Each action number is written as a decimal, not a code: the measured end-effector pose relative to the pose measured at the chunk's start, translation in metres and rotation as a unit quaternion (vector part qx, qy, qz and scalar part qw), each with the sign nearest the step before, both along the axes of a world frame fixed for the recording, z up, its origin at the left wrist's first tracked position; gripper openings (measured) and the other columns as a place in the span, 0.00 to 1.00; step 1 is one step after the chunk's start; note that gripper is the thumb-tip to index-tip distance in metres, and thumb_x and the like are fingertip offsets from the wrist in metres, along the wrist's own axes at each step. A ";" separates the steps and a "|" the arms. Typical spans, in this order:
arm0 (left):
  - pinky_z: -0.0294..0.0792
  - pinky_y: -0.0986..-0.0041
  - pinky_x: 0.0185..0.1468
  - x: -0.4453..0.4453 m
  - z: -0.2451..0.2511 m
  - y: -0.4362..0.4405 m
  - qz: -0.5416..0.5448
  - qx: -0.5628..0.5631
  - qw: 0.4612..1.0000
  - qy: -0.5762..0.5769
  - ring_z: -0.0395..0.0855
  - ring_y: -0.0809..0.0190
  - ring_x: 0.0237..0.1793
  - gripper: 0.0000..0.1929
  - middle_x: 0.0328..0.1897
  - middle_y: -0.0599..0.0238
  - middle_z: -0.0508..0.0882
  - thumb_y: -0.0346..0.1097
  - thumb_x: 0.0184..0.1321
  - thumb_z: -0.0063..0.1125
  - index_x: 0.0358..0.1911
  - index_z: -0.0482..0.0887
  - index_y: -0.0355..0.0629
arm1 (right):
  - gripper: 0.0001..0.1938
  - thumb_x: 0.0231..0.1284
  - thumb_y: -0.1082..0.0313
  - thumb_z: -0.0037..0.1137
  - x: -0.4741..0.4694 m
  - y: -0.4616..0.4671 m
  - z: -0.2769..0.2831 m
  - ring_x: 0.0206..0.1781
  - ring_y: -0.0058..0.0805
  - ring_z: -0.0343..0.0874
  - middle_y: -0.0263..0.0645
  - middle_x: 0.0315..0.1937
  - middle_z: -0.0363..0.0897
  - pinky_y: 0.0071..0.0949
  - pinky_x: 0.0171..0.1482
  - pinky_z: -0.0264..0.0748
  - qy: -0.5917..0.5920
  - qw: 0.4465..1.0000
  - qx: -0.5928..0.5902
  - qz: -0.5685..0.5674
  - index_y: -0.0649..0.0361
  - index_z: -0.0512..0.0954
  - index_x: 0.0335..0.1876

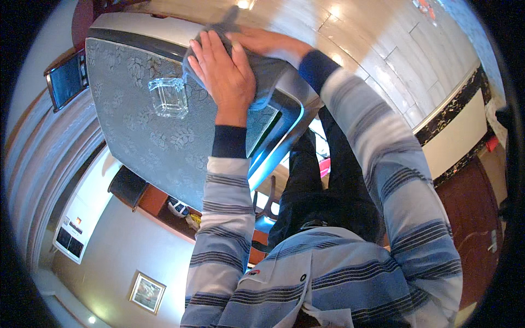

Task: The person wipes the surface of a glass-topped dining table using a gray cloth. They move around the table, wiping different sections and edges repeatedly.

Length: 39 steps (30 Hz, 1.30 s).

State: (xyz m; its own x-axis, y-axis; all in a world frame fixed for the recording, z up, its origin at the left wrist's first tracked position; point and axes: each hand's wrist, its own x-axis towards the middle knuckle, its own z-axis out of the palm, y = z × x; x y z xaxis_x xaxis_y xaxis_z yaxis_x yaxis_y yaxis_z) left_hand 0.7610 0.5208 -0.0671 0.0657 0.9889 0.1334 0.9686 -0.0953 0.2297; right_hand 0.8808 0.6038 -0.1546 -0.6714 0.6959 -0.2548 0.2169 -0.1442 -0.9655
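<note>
Both hands are on a grey cloth (pixel 262 78) at the corner of a table (pixel 139 131) with a patterned grey cover. My left hand (pixel 225 74) lies flat on the cloth, its fingers pointing to the top of the view. Beyond it, my right hand (pixel 266 43) reaches in from the right and touches the cloth near the table's edge; its fingertips are partly hidden behind my left hand. A clear glass ashtray (pixel 169 98) stands on the cover to the left of my left hand.
A dark-backed chair (pixel 127 188) stands past the table's far side, beside a reddish-brown cabinet (pixel 158 203) with items on its shelf. Another chair (pixel 67 80) is at the left. Tiled floor (pixel 369 49) lies beyond the table's edge, with a dark-edged white panel (pixel 455 131) at the right.
</note>
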 end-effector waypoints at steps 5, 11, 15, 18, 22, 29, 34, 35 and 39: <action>0.41 0.38 0.84 0.042 0.019 -0.054 -0.114 -0.094 0.989 -0.001 0.54 0.33 0.84 0.32 0.82 0.40 0.67 0.49 0.77 0.47 0.75 0.69 0.31 | 0.34 0.81 0.41 0.45 0.089 -0.110 0.018 0.71 0.52 0.76 0.58 0.70 0.76 0.40 0.74 0.69 -0.007 0.993 -0.081 -0.090 0.66 0.68 0.74; 0.43 0.38 0.84 0.068 0.028 -0.087 -0.155 -0.141 0.977 -0.031 0.55 0.35 0.84 0.31 0.83 0.44 0.67 0.47 0.77 0.48 0.76 0.68 0.34 | 0.31 0.80 0.44 0.46 0.109 -0.140 0.013 0.67 0.53 0.79 0.59 0.64 0.79 0.43 0.68 0.74 -0.072 0.988 -0.113 -0.071 0.66 0.70 0.70; 0.42 0.41 0.84 0.050 0.022 -0.070 -0.120 -0.084 0.987 -0.065 0.53 0.34 0.85 0.32 0.85 0.40 0.61 0.43 0.76 0.50 0.78 0.64 0.32 | 0.30 0.79 0.47 0.52 0.074 -0.078 0.009 0.70 0.49 0.78 0.58 0.67 0.78 0.42 0.69 0.73 0.000 0.999 -0.011 -0.031 0.62 0.70 0.73; 0.41 0.41 0.85 0.038 0.028 -0.075 -0.107 -0.077 0.987 -0.093 0.52 0.32 0.85 0.33 0.86 0.36 0.58 0.41 0.76 0.50 0.79 0.62 0.31 | 0.35 0.78 0.40 0.48 0.040 -0.036 0.016 0.76 0.50 0.71 0.58 0.74 0.72 0.41 0.75 0.67 0.069 0.997 0.027 -0.030 0.60 0.67 0.78; 0.42 0.41 0.84 0.030 0.039 -0.099 -0.108 -0.119 0.985 -0.068 0.50 0.31 0.85 0.32 0.86 0.37 0.57 0.40 0.76 0.49 0.79 0.63 0.32 | 0.46 0.76 0.28 0.40 -0.002 -0.005 0.027 0.86 0.51 0.55 0.57 0.83 0.57 0.40 0.84 0.53 0.045 0.997 -0.036 -0.051 0.62 0.61 0.83; 0.44 0.41 0.84 0.030 0.036 -0.111 -0.132 -0.110 0.984 -0.051 0.52 0.33 0.85 0.29 0.85 0.40 0.61 0.41 0.79 0.48 0.78 0.66 0.35 | 0.50 0.72 0.27 0.49 0.069 -0.091 0.024 0.84 0.48 0.60 0.57 0.81 0.60 0.38 0.82 0.58 0.028 0.989 -0.102 -0.107 0.66 0.59 0.83; 0.44 0.42 0.84 0.025 0.044 -0.131 -0.188 -0.130 0.967 -0.111 0.53 0.34 0.85 0.28 0.86 0.41 0.60 0.42 0.79 0.47 0.78 0.66 0.39 | 0.41 0.75 0.34 0.51 0.096 -0.161 0.027 0.72 0.40 0.75 0.50 0.72 0.75 0.34 0.74 0.68 0.048 0.959 -0.164 -0.225 0.63 0.67 0.79; 0.44 0.42 0.84 0.022 0.047 -0.140 -0.191 -0.122 0.966 -0.124 0.53 0.33 0.85 0.29 0.85 0.40 0.60 0.41 0.79 0.48 0.78 0.66 0.38 | 0.39 0.76 0.37 0.52 0.095 -0.175 0.027 0.71 0.40 0.76 0.49 0.71 0.76 0.33 0.73 0.70 0.056 0.950 -0.166 -0.258 0.61 0.67 0.79; 0.45 0.41 0.84 -0.007 0.057 -0.176 -0.214 -0.105 0.963 -0.128 0.54 0.34 0.85 0.30 0.85 0.39 0.60 0.40 0.76 0.49 0.78 0.66 0.35 | 0.35 0.79 0.48 0.55 0.063 -0.241 0.032 0.69 0.37 0.76 0.48 0.70 0.75 0.34 0.71 0.72 0.059 0.889 -0.122 -0.437 0.62 0.61 0.81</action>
